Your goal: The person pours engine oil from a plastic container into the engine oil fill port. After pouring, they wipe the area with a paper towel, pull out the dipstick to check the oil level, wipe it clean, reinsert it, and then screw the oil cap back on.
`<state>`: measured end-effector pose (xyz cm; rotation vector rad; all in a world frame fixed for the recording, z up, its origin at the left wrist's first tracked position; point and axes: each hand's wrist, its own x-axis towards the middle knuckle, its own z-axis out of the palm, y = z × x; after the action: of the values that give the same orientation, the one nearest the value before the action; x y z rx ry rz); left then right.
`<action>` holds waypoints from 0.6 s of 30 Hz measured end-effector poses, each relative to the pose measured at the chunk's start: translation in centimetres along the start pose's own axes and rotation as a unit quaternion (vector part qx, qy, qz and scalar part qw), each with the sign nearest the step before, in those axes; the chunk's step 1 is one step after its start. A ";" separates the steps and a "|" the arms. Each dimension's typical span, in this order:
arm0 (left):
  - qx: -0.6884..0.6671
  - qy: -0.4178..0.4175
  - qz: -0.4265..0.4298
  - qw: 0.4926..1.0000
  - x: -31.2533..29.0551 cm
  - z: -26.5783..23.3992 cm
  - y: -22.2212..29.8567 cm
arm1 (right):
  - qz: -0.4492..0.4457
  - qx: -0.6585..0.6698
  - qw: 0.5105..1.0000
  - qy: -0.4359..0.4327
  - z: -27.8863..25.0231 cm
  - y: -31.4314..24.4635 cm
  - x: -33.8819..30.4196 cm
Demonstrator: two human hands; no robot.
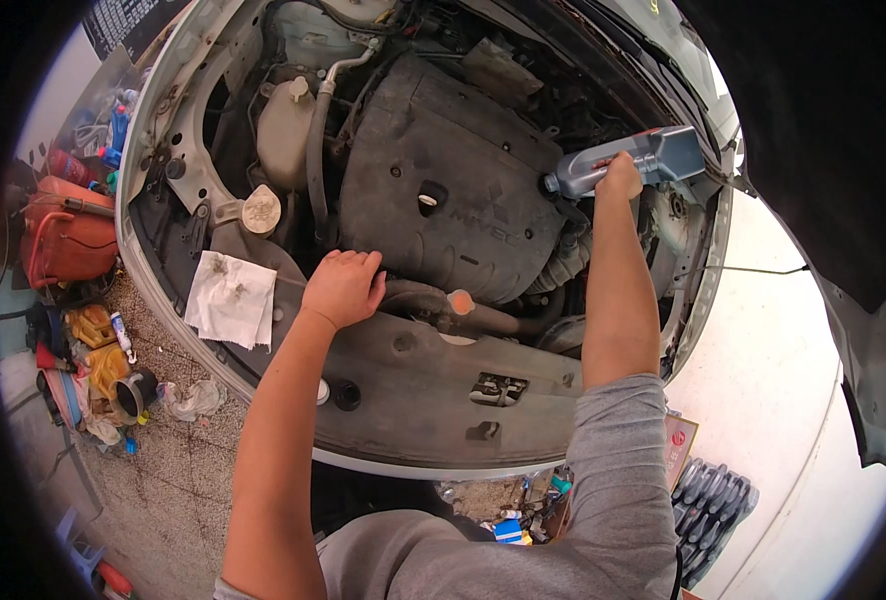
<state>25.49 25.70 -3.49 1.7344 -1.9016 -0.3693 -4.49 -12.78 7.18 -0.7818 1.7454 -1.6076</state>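
Note:
My right hand (618, 177) is closed around a grey plastic oil bottle (675, 153), tipped on its side over the engine bay. The bottle's neck points left and meets the right edge of the black engine cover (393, 150); whether liquid runs out cannot be seen. Nearer to me, my left hand (345, 288) rests palm down on the front edge of the bay, fingers laid forward and thumb apart, holding nothing. Left of it lies a stained white paper towel (231, 298). A small pale loop handle (427, 201) sits in the cover's recess.
A cloudy plastic reservoir (285, 140) and a round whitish cap (262, 210) stand left of the engine. An orange-topped cap (461, 301) is at the front. The raised hood (813, 130) hangs at right. Several grey bottles (711, 510) and a red container (71, 232) flank the car.

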 end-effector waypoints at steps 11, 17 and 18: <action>-0.004 -0.001 0.000 1.000 0.0 0.2 -0.1 | -0.008 0.005 1.000 0.011 0.2 -0.1 -0.3; -0.006 -0.006 -0.007 1.000 0.0 0.1 -0.1 | -0.002 -0.008 1.000 0.008 0.1 -0.4 -0.6; -0.004 -0.009 -0.009 1.000 0.0 0.1 -0.1 | -0.001 -0.012 1.000 0.007 0.1 -0.4 -0.7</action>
<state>25.48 25.69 -3.63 1.7486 -1.8953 -0.3993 -4.03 -12.32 7.61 -0.7848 1.7767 -1.6000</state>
